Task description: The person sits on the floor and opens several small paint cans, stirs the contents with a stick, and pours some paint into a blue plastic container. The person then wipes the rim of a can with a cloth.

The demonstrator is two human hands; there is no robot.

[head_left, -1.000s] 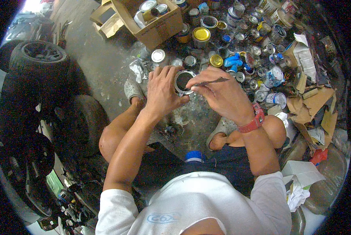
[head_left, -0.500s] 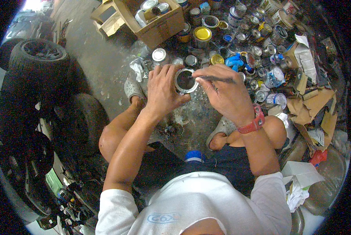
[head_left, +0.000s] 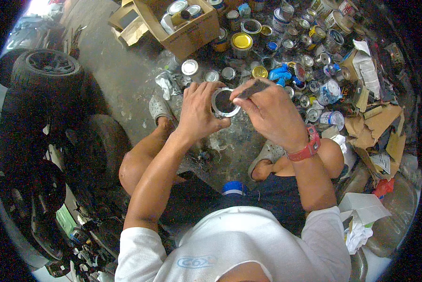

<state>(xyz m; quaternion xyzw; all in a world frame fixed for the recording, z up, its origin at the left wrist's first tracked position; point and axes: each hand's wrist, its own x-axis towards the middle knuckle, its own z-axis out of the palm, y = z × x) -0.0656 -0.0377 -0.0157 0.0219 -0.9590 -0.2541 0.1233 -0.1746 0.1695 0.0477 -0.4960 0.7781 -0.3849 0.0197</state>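
My left hand (head_left: 199, 108) is closed around the side of a small open tin can (head_left: 223, 99) with a silver rim and a dark inside. A dark, flat, narrow strip (head_left: 255, 89) is pinched in the fingers of my right hand (head_left: 277, 113), above the can's right rim. One end of the strip points toward the can's mouth, while its wide end sticks up past my knuckles. My fingers hide part of the strip and the can's right edge. Its exact kind cannot be made out.
Many paint cans crowd the floor ahead and right, among them a yellow-lidded can (head_left: 242, 41). A cardboard box (head_left: 192, 40) of cans stands ahead. Tyres (head_left: 46, 66) lie left, torn cardboard (head_left: 375, 124) right. A blue-capped container (head_left: 234, 188) is between my legs.
The strip has turned in my right hand, so its broad face now shows and its wide end tilts upward. Both hands and the can have shifted slightly.
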